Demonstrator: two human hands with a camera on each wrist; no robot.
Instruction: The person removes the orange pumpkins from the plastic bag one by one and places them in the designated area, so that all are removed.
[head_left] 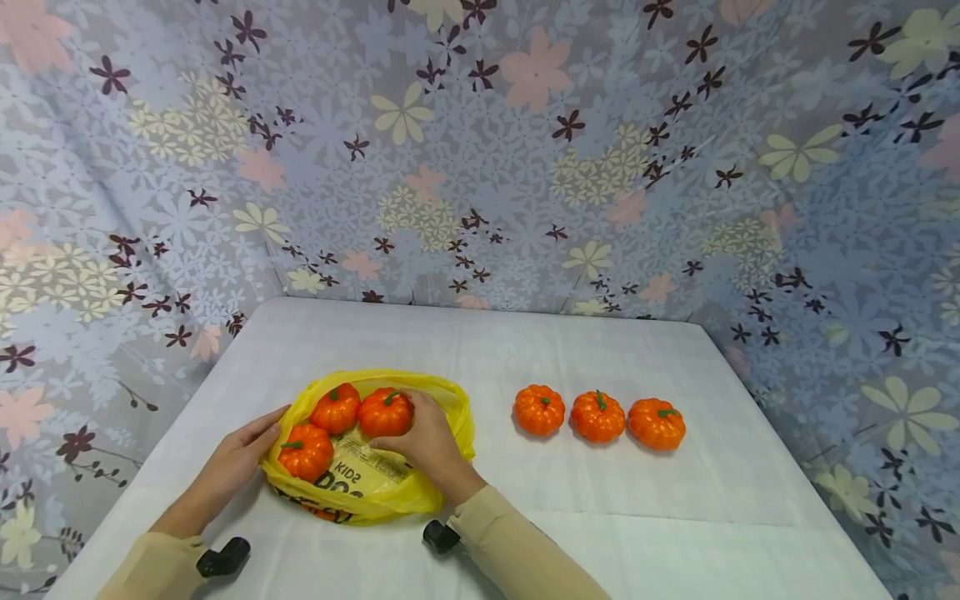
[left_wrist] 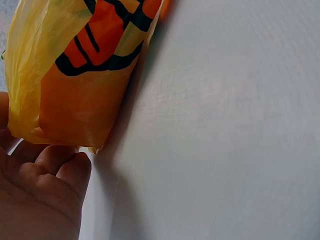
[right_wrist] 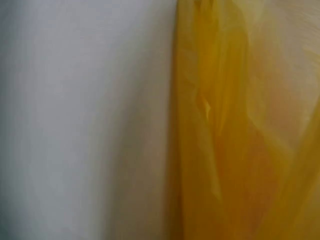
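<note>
A yellow plastic bag (head_left: 450,400) lies with its mouth spread on the white table, dark lettering showing on it. Two small orange pumpkins, one at the back (head_left: 335,408) and one at the left (head_left: 306,452), sit inside. My right hand (head_left: 431,437) reaches into the bag and grips another small pumpkin (head_left: 385,412), thumb in front and fingers behind. At the bag's left rim, my left hand (head_left: 243,458) holds the plastic; in the left wrist view its lower fingers (left_wrist: 72,172) curl beside the bag (left_wrist: 80,110). Only yellow plastic (right_wrist: 225,150) and table show in the right wrist view.
Three more small pumpkins, left (head_left: 538,410), middle (head_left: 597,417) and right (head_left: 657,424), stand in a row to the right of the bag. Flower-patterned cloth (head_left: 480,167) hangs behind and beside the white-covered table (head_left: 637,508).
</note>
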